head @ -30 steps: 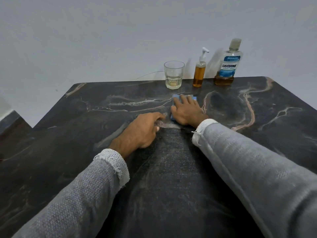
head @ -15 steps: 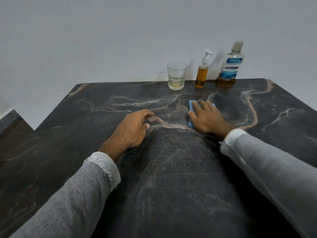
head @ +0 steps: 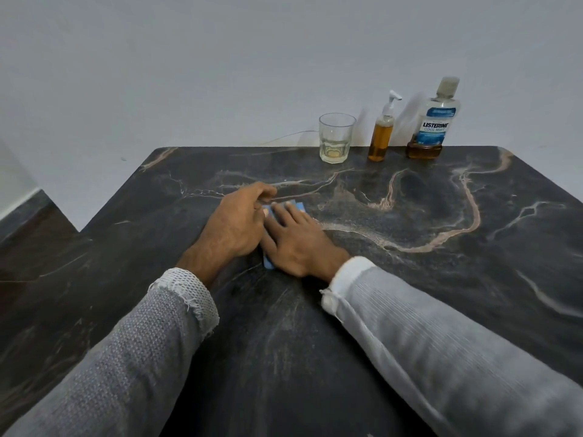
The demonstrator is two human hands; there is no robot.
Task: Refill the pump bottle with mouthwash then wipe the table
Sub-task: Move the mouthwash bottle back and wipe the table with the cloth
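Rt hand [head: 298, 244] flat on blue cloth [head: 298, 205], fingers spread, palm down, pressing it to dark marble table [head: 441, 279]. Only bits of cloth showing: one edge past the fingertips, a corner near the wrist; rest hidden under the palm. Lt hand [head: 235, 222] just beside, touching the rt along the thumb side, fingers loosely curled, resting on the tabletop; whether pinching the cloth edge or not, can't tell. Both hands abt mid-table, slightly left of centre. Grey knit sleeves [head: 441, 348] on both arms, cuffs frayed.

Along the far edge, by the pale wall [head: 220, 58], three things in a row, upright, well apart from the hands: glass [head: 336, 142] w/ a little pale liquid at the bottom; pump bottle [head: 381, 134] w/ amber liquid up to the shoulder, white pump head on; mouthwash bottle [head: 433, 124] farthest rt, blue-white label, cap on, amber liquid only low in the base. Glass left of pump bottle, pump bottle btwn glass and mouthwash bottle, none touching.

Faint streaks on the tabletop nearer the body.
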